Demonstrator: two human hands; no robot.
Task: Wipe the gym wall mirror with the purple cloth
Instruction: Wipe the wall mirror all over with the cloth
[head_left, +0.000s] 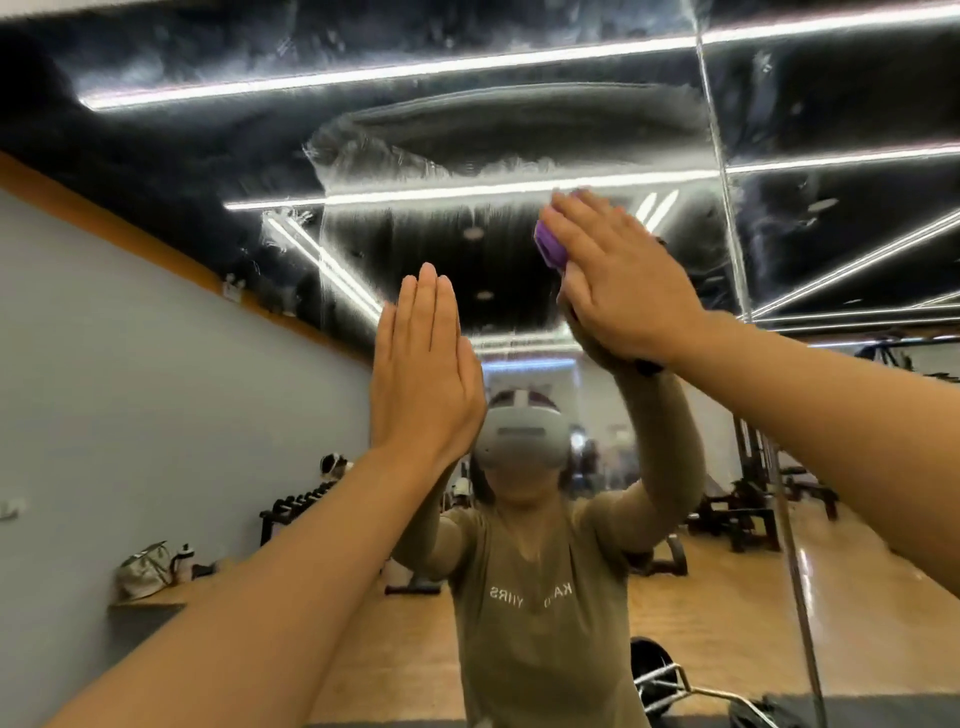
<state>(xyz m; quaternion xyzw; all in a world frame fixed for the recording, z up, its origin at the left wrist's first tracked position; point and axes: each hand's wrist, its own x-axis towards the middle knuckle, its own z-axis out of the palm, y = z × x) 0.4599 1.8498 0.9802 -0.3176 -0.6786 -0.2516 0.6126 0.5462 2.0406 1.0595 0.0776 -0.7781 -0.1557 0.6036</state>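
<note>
The gym wall mirror (519, 130) fills the view, its glass hazed with grey, streaky smears and one darker, cleaner oval swept through the film above the right hand (621, 280). That hand lies flat against the glass, fingers (576, 228) straight and close together, pressing the purple cloth (550, 247) onto the mirror; only a crumpled, soft-looking fold of it shows at the hand's left edge. The left hand (423, 374) is also laid flat on the glass, lower than and to the left of the cloth, fingers extended and shut together, holding nothing. A thin vertical seam (727, 218) divides the mirror into panels just right of the cloth. Below the cloth the reflection shows the person in an olive long-sleeved top wearing a pale headset (519, 431). Reflected around them are a glossy wooden floor (727, 613), a grey wall with an orange band, long white ceiling light strips (363, 78), a dumbbell rack (296, 506) and dark weight machines.
</note>
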